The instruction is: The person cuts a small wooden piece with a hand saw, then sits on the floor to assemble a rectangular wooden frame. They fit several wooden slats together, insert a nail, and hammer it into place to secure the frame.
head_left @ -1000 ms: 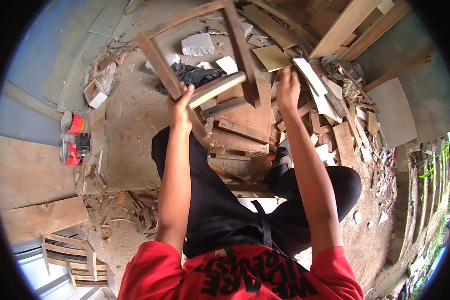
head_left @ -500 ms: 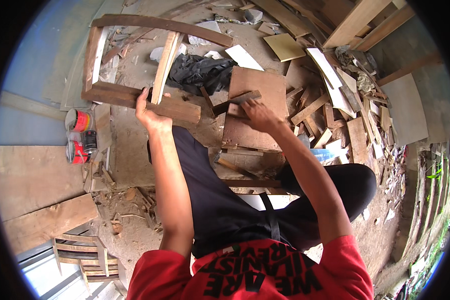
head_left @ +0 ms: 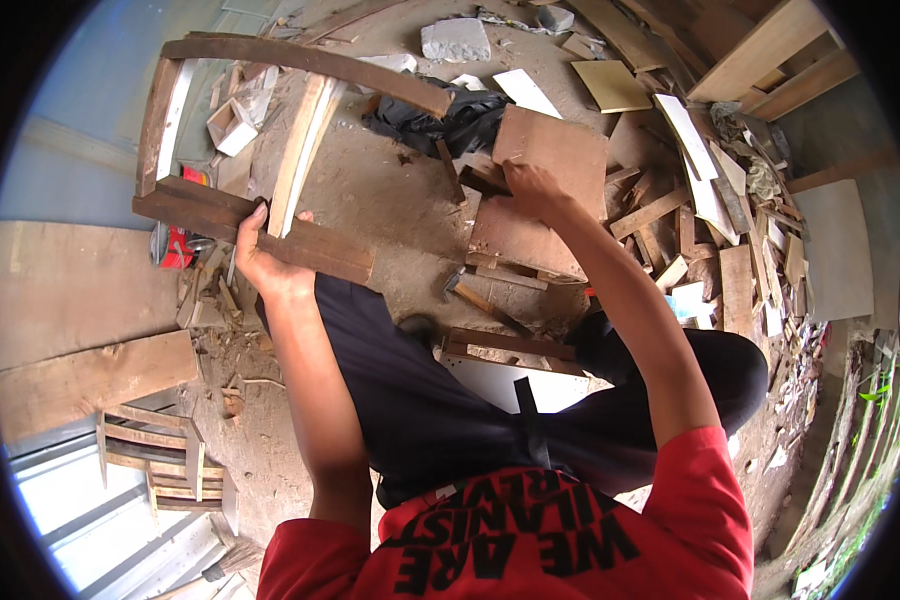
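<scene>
My left hand (head_left: 270, 262) is closed around the lower bar of a wooden frame (head_left: 320, 250), which is held up at the left. A curved top rail, a dark end post and a pale cross-piece join that bar. My right hand (head_left: 535, 190) is closed on a short dark wood piece (head_left: 482, 182) at the left side of a brown plywood board (head_left: 555, 140). The fingers hide part of the piece. A hammer (head_left: 492, 308) with a wooden handle lies on the ground between the board and my legs.
Wood offcuts (head_left: 655, 215) are heaped at the right. Black cloth (head_left: 440, 115) lies beyond the board, near a grey stone chunk (head_left: 456, 40). Red cans (head_left: 178, 245) stand at the left beside a plywood sheet (head_left: 80, 290). A slatted wooden piece (head_left: 155, 450) is at lower left.
The view has shifted, and the wooden frame sits slightly lower and further left in it. My right hand, earlier spread over wood pieces on the board, has closed on the dark piece.
</scene>
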Demonstrator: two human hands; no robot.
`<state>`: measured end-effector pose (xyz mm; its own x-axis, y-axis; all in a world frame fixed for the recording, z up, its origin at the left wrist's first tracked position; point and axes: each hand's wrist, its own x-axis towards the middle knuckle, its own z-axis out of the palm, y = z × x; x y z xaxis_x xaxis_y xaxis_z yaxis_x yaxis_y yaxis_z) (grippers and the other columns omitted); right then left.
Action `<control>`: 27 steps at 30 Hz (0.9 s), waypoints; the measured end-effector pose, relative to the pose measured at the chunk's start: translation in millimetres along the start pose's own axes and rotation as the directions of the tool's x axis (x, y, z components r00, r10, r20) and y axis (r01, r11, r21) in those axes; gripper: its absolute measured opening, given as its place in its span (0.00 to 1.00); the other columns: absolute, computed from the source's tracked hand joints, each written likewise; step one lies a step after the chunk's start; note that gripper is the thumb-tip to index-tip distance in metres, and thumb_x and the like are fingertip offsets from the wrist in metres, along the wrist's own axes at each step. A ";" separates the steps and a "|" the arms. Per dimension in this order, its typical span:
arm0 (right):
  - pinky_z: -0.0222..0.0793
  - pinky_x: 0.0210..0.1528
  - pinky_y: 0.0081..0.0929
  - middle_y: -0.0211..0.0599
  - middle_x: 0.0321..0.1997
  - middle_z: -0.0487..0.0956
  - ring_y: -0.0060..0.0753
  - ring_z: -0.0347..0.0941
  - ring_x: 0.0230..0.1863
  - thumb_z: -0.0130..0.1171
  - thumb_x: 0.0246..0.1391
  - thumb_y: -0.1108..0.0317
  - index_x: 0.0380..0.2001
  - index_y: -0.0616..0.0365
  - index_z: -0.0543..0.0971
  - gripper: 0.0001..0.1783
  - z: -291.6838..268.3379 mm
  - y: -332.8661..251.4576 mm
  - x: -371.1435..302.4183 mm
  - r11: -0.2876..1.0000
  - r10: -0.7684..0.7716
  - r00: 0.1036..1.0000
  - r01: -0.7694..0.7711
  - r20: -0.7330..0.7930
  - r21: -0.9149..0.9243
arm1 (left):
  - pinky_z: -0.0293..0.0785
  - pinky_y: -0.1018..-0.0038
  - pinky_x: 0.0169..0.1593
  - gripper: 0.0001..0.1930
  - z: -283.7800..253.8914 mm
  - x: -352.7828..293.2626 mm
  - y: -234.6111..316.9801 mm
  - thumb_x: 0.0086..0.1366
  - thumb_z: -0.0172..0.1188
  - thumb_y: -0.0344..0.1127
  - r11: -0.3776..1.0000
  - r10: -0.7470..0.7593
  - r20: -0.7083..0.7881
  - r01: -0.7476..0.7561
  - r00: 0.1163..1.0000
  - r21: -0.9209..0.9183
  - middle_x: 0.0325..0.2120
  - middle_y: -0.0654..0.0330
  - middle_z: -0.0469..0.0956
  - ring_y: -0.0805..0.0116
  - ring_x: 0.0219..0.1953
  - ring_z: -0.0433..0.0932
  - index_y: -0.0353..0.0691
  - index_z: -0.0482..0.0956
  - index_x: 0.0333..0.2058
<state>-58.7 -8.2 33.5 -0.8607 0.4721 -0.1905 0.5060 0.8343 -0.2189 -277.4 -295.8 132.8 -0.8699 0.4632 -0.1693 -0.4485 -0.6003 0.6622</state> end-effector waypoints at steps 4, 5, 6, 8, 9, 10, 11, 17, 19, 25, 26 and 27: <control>0.74 0.52 0.44 0.58 0.49 0.78 0.55 0.77 0.50 0.62 0.54 0.45 0.55 0.69 0.66 0.39 10.0 -55.1 -14.4 0.975 0.069 0.986 -0.098 0.149 0.198 | 0.75 0.62 0.38 0.11 -4.8 -22.9 9.5 0.55 0.62 0.32 0.991 0.110 -0.133 -0.099 0.985 0.089 0.33 0.59 0.77 0.63 0.35 0.77 0.39 0.77 0.38; 0.74 0.53 0.44 0.60 0.49 0.78 0.56 0.77 0.50 0.62 0.54 0.45 0.56 0.70 0.66 0.40 15.6 -73.1 -7.3 0.959 0.082 0.977 -0.130 0.195 0.252 | 0.74 0.63 0.38 0.11 -6.7 -25.3 9.9 0.54 0.62 0.31 0.986 0.138 -0.136 -0.123 0.981 0.114 0.33 0.60 0.76 0.64 0.35 0.77 0.40 0.77 0.38; 0.74 0.53 0.44 0.64 0.48 0.77 0.58 0.77 0.51 0.63 0.53 0.44 0.54 0.72 0.66 0.41 20.9 -89.3 -3.8 0.930 0.038 0.992 -0.080 0.120 0.359 | 0.74 0.64 0.38 0.12 -10.2 -27.1 11.0 0.54 0.63 0.31 0.979 0.168 -0.140 -0.148 0.976 0.140 0.33 0.61 0.76 0.65 0.35 0.77 0.40 0.77 0.38; 0.74 0.54 0.43 0.66 0.48 0.76 0.59 0.76 0.52 0.64 0.51 0.43 0.54 0.74 0.65 0.44 37.5 -111.1 18.2 0.891 0.085 0.994 -0.110 0.075 0.441 | 0.71 0.71 0.48 0.15 -15.7 -32.9 17.9 0.52 0.62 0.26 0.977 0.174 -0.149 -0.151 0.973 0.153 0.32 0.64 0.75 0.67 0.38 0.76 0.44 0.74 0.40; 0.73 0.54 0.42 0.68 0.49 0.76 0.60 0.75 0.52 0.65 0.51 0.42 0.54 0.76 0.65 0.46 46.1 -116.5 29.8 0.869 0.111 0.992 -0.123 0.054 0.480 | 0.70 0.71 0.45 0.15 -16.1 -33.2 20.0 0.52 0.63 0.26 0.972 0.186 -0.164 -0.157 0.969 0.175 0.33 0.64 0.75 0.67 0.38 0.76 0.44 0.75 0.39; 0.73 0.55 0.42 0.68 0.49 0.75 0.61 0.75 0.53 0.65 0.50 0.42 0.54 0.76 0.65 0.46 59.8 -117.6 46.1 0.870 0.116 0.993 -0.105 0.006 0.481 | 0.70 0.72 0.42 0.15 -16.9 -35.5 22.4 0.51 0.64 0.27 0.965 0.202 -0.183 -0.164 0.962 0.203 0.33 0.65 0.75 0.68 0.37 0.76 0.44 0.75 0.39; 0.72 0.56 0.42 0.69 0.49 0.75 0.61 0.74 0.53 0.65 0.49 0.41 0.53 0.77 0.64 0.47 74.0 -113.0 66.4 0.872 0.129 0.991 -0.093 -0.042 0.480 | 0.69 0.73 0.39 0.15 -16.4 -36.6 22.6 0.50 0.64 0.28 0.960 0.211 -0.198 -0.164 0.957 0.227 0.34 0.65 0.76 0.69 0.37 0.76 0.43 0.76 0.39; 0.70 0.56 0.45 0.70 0.46 0.76 0.65 0.73 0.52 0.65 0.47 0.38 0.50 0.76 0.68 0.47 111.8 -66.0 105.3 0.914 0.221 0.886 -0.041 -0.409 0.404 | 0.69 0.73 0.38 0.15 -5.9 -29.1 16.3 0.50 0.65 0.28 0.965 0.187 -0.276 -0.123 0.943 0.233 0.33 0.65 0.76 0.70 0.35 0.76 0.42 0.76 0.39; 0.71 0.53 0.46 0.70 0.45 0.76 0.64 0.74 0.51 0.64 0.49 0.38 0.48 0.74 0.72 0.43 59.3 -72.2 91.0 0.802 0.228 0.941 -0.035 -0.251 0.596 | 0.70 0.73 0.37 0.14 -21.9 -30.5 29.2 0.51 0.64 0.28 0.956 0.220 -0.289 -0.148 0.931 0.253 0.32 0.64 0.77 0.69 0.33 0.76 0.41 0.76 0.38; 0.71 0.51 0.36 0.55 0.43 0.81 0.46 0.76 0.49 0.58 0.58 0.42 0.41 0.68 0.79 0.32 -58.3 -41.4 27.5 0.698 0.178 0.936 0.098 -0.304 0.709 | 0.70 0.72 0.41 0.16 -26.2 -26.5 20.9 0.50 0.64 0.27 0.953 0.207 -0.230 -0.143 0.951 0.266 0.33 0.64 0.76 0.69 0.36 0.75 0.42 0.76 0.39; 0.71 0.52 0.34 0.51 0.43 0.81 0.39 0.75 0.48 0.57 0.60 0.43 0.45 0.69 0.78 0.33 -72.5 -38.4 16.8 0.668 0.091 0.936 0.196 -0.340 0.718 | 0.70 0.71 0.42 0.17 -25.6 -25.7 16.4 0.49 0.65 0.27 0.954 0.188 -0.213 -0.127 0.959 0.270 0.34 0.64 0.76 0.68 0.37 0.75 0.42 0.76 0.40; 0.70 0.52 0.32 0.46 0.42 0.81 0.31 0.74 0.47 0.56 0.61 0.43 0.49 0.70 0.77 0.34 -81.6 -35.0 9.4 0.629 0.003 0.926 0.291 -0.376 0.721 | 0.69 0.71 0.44 0.18 -24.5 -26.5 12.8 0.49 0.65 0.27 0.955 0.170 -0.197 -0.112 0.965 0.276 0.35 0.64 0.75 0.68 0.39 0.75 0.42 0.76 0.41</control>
<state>-89.0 -9.8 117.4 -0.8167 0.5472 0.1831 0.1078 0.4564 -0.8832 -265.0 -331.7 127.9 -0.9567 0.2164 -0.1949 -0.2743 -0.4453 0.8523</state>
